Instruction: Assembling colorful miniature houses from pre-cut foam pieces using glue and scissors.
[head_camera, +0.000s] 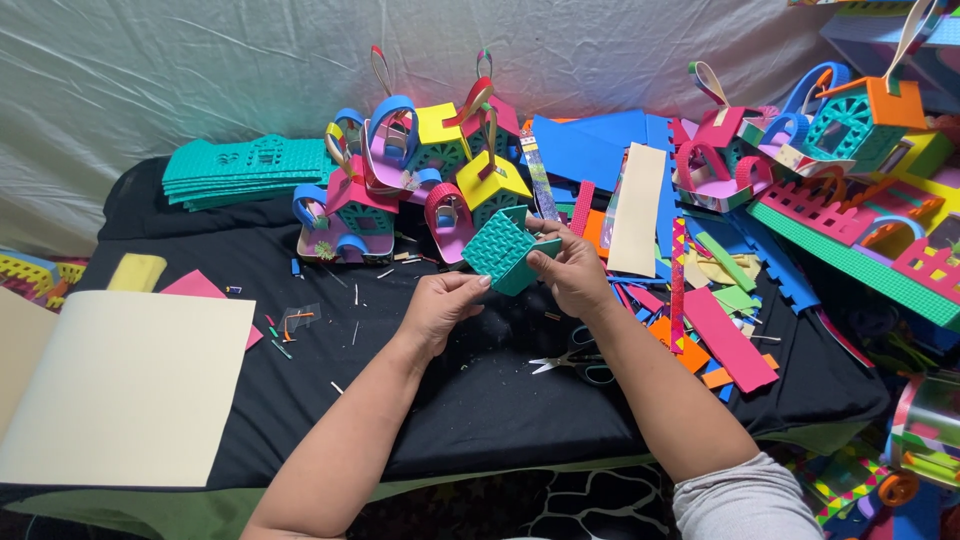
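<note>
— While both hands are up over the black cloth (480, 400), what are they holding?

— A teal foam piece (505, 252) with a bumpy lattice cut into it. It looks like a little folded wall or roof. The right hand (572, 272) has its fingers closed around the right edge. The left hand (440, 308) pinches the bottom corner with its fingertips.

— Is the teal piece part of a house yet?

— No, it is on its own, up in the air between the two hands. It is not stuck to anything.

— Are any houses done?

— I think so. Just past the hands stands a bunch of small foam houses (415, 185) in pink, yellow, blue and purple, with curvy handles on top. More finished-looking houses (800, 140) sit far off to the right of the right hand.

— So what is left?

— Lots, I guess. A stack of flat teal pieces (240, 170) lies past the left hand, not folded. Loose foam strips (720, 335) in pink, orange, green and blue are piled right of the right hand.

— What else is close?

— Scissors (575, 358) lie under the right wrist. A big cream sheet (120, 385) lies flat and smooth, left of the left arm. Tiny scraps dot the cloth.
</note>
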